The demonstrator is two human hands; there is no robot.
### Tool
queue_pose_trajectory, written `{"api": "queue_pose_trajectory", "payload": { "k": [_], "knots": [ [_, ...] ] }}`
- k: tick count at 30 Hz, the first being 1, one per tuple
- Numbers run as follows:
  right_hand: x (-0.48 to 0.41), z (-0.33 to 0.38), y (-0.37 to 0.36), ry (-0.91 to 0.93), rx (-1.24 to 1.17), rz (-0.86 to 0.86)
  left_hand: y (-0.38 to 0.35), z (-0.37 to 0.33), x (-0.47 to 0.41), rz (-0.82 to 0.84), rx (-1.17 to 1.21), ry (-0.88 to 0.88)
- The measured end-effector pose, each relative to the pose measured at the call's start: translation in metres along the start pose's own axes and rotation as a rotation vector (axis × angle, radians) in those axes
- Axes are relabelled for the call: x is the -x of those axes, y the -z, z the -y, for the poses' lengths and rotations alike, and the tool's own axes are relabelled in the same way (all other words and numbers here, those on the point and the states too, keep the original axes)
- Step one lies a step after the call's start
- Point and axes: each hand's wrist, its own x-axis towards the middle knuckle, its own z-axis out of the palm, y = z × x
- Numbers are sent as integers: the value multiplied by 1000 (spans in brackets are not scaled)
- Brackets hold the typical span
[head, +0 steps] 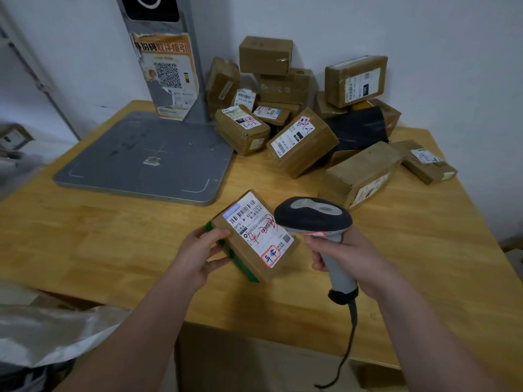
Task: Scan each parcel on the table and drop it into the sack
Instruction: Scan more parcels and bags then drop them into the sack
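At my lower left lies the pale, crumpled sack (42,332), below the edge of the wooden table (113,236). My left hand (195,256) grips the parcel (257,233) by its near left edge, thumb on top and fingers curled beneath. It is a small brown carton with green tape down one side, its white barcode label with red writing tilted up above the table. My right hand (351,258) is wrapped round the grey handle of the scanner (314,213), whose dark head sits just beside the label's right edge. More parcels (302,142) are piled at the table's far right.
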Motion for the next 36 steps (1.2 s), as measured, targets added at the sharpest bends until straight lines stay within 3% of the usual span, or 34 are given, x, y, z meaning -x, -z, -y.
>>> {"api": "queue_pose_trajectory", "payload": {
  "k": [16,36],
  "knots": [
    [5,14,-19,58,122,47,19,-1,-4,48,-53,-46],
    [-2,21,-27,129,269,14,42,-6,-13,-39,-78,-64]
  ]
}}
